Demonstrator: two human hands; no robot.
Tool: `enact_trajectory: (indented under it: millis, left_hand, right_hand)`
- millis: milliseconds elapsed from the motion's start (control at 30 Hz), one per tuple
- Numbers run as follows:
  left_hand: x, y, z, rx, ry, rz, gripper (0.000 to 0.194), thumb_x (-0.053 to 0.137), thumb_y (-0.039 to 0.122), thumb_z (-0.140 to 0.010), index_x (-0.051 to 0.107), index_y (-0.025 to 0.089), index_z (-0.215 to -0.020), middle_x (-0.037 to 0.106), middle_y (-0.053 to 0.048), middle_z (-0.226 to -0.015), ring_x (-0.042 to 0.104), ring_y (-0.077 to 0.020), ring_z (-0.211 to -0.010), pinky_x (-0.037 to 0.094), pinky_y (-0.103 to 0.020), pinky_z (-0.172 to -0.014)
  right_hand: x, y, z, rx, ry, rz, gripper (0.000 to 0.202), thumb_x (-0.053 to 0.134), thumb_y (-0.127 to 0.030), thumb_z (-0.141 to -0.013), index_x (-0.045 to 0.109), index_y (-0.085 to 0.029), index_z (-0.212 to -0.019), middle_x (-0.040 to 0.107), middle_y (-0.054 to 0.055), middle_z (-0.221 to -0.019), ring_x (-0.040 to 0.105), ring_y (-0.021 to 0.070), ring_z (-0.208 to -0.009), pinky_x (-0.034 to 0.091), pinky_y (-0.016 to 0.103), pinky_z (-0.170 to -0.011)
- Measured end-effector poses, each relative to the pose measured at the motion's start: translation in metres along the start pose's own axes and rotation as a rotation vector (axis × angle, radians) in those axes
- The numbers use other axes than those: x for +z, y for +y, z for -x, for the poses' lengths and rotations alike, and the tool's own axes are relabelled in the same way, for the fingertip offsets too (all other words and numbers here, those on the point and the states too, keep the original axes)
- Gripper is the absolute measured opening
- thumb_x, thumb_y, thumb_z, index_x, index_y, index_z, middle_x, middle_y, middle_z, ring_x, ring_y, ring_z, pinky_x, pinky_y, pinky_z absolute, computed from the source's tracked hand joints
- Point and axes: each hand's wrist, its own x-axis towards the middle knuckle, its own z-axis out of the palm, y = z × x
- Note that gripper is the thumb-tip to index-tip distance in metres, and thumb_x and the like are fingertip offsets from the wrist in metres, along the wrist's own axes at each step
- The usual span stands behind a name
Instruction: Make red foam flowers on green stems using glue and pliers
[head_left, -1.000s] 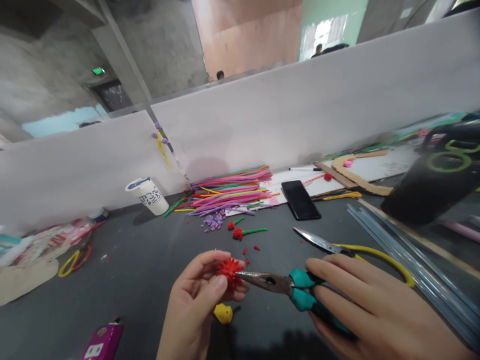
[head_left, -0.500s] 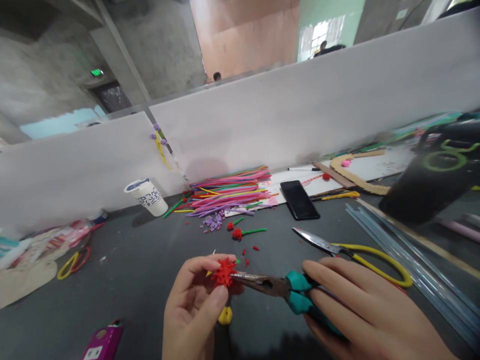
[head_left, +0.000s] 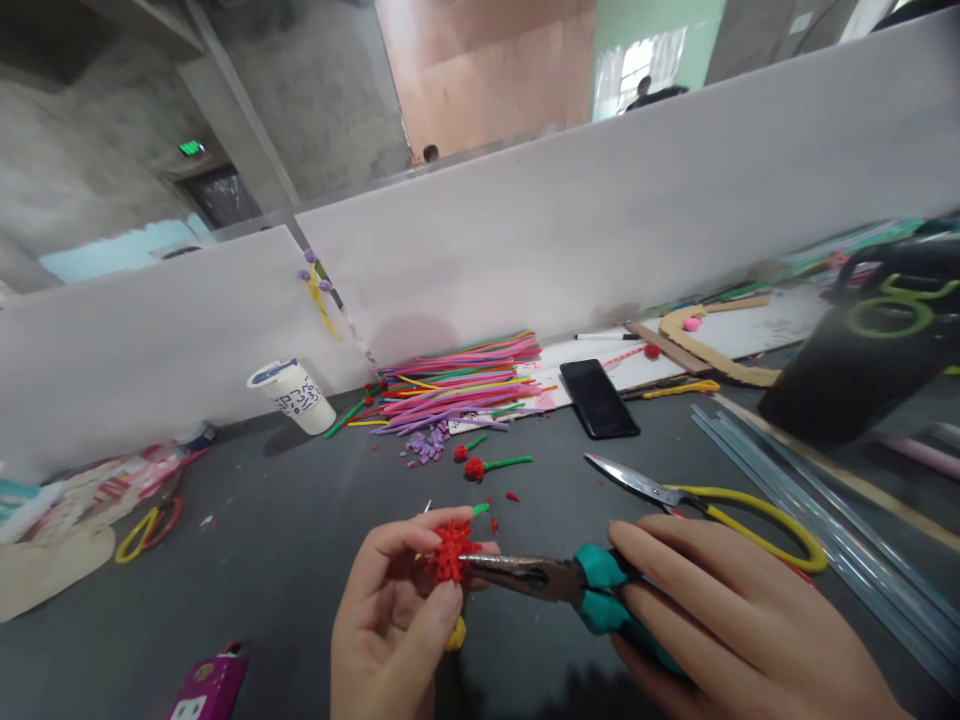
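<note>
Between the thumb and fingers of my left hand is a spiky red pipe-cleaner flower. My right hand is wrapped round the teal handles of long-nose pliers, whose tips touch the flower's right side. A yellow piece shows partly behind my left thumb. Beyond my hands lie two small red flowers on green stems, the larger one nearer me. Small red scraps are scattered close to them.
Scissors with yellow handles lie beyond my right hand. Farther back are a phone, a bundle of coloured pipe cleaners, purple bits and a white cup. A purple lighter is at front left; clear strips lie right.
My left hand has shifted slightly right with the red flower, and the flower has turned a little. The plier jaws now look somewhat closer together at the flower.
</note>
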Motion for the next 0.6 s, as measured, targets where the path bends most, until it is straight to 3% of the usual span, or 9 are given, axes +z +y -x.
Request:
enact_trajectory:
  millis: [200, 600]
  left_hand:
    - [0.0009, 0.0007, 0.0003, 0.016, 0.005, 0.013, 0.023, 0.088, 0.026, -0.06, 0.071, 0.021, -0.075, 0.081, -0.006, -0.093, 0.074, -0.0173, -0.073, 0.058, -0.021, -0.067]
    - [-0.0015, 0.0033, 0.0001, -0.011, -0.027, 0.015, 0.026, 0.09, 0.028, -0.057, 0.071, 0.021, -0.073, 0.081, -0.008, -0.093, 0.075, -0.0203, -0.075, 0.058, -0.024, -0.067]
  right_hand:
    - [0.0007, 0.0028, 0.0002, -0.05, 0.045, 0.016, 0.023, 0.047, -0.012, -0.091, 0.064, -0.018, -0.077, 0.071, 0.007, -0.089, 0.062, 0.0243, -0.081, 0.049, 0.039, -0.071]
    - [0.0022, 0.0029, 0.0006, -0.035, -0.012, 0.002, 0.029, 0.043, -0.013, -0.093, 0.064, -0.02, -0.074, 0.073, 0.005, -0.09, 0.06, 0.0223, -0.079, 0.048, 0.038, -0.071]
